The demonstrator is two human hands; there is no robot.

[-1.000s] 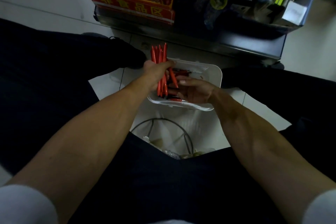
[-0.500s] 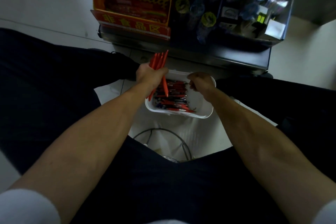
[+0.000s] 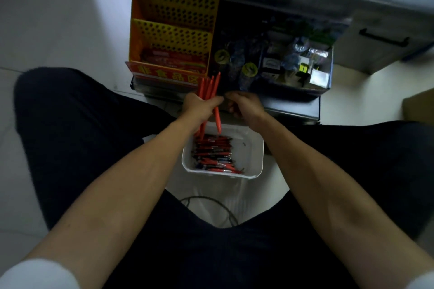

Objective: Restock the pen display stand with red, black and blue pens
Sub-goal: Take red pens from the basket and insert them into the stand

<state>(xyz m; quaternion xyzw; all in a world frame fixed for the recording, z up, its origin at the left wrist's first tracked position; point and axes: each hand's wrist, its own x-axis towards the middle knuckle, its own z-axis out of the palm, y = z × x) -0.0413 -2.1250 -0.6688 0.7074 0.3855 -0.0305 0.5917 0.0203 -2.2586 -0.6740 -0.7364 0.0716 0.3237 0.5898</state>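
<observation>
Red pens (image 3: 212, 88): one bundle, gripped mid-length by the left hand. Upper ends fan out in front of the label strip. Lower ends hang over the tray's far rim, and one pen reaches lower than the rest.
Left hand (image 3: 200, 107): fingers and thumb wrapped round the bundle, held above the tray's far-left corner.
Right hand (image 3: 245, 104): fingers curled, fingertips just beside the left thumb and the bundle. Too dark there to tell whether it pinches a pen.
White tray (image 3: 257, 148): plastic, on the floor between the knees, on the near side of the rack.
Loose pens (image 3: 212, 155): heap in the tray's left half, mostly lying crosswise. Mostly red with some dark barrels; black and blue are hard to separate in this light. The tray's right half shows bare white bottom.
Orange rack (image 3: 173, 33): perforated, stepped tiers, on the floor beyond the hands. A red packet lies in the lowest tier.
Label strip (image 3: 164, 73): red with yellow characters, along the rack's front edge.
Dark shelf unit (image 3: 281, 63): right beside the rack, full of small goods too blurred to identify.
Cable (image 3: 211, 202): black loop on the floor, on the near side of the tray.
Trousers (image 3: 82, 136): dark, one leg on either side of the tray.
Grey cabinet (image 3: 385, 40): far right, with a black handle.
Cardboard box (image 3: 420, 105): cut off by the right edge.
</observation>
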